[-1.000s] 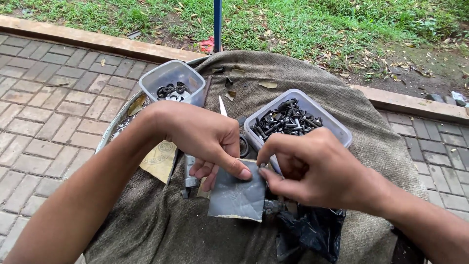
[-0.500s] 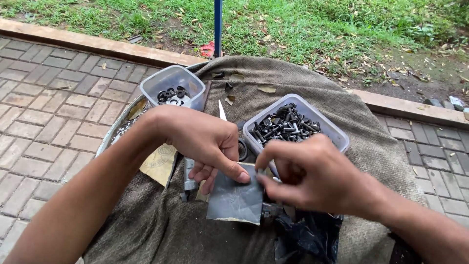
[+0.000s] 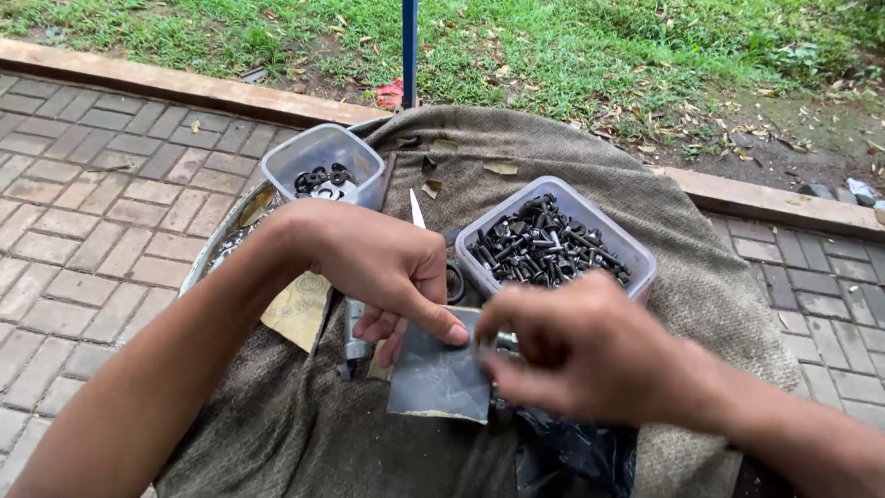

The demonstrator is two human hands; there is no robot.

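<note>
Round table draped in brown cloth (image 3: 701, 277), two plastic tubs of hardware (image 3: 324, 166) (image 3: 558, 235), sandpaper sheets (image 3: 441, 376)

So here's my tally from the head cam. Two hands in shot, the left hand (image 3: 383, 277) and the right hand (image 3: 572, 355). Two clear plastic tubs: the small tub (image 3: 324, 166) holds a handful of dark washers, too jumbled for me to number, and the big tub (image 3: 558, 242) is heaped with dark bolts, way too many to count. One grey sheet of sandpaper (image 3: 441, 373), plus one tan sheet (image 3: 300, 309) off to the side. One burlap cloth (image 3: 701, 277) under it all, one blue pole (image 3: 409, 46), one black plastic bag (image 3: 572, 456).
</note>
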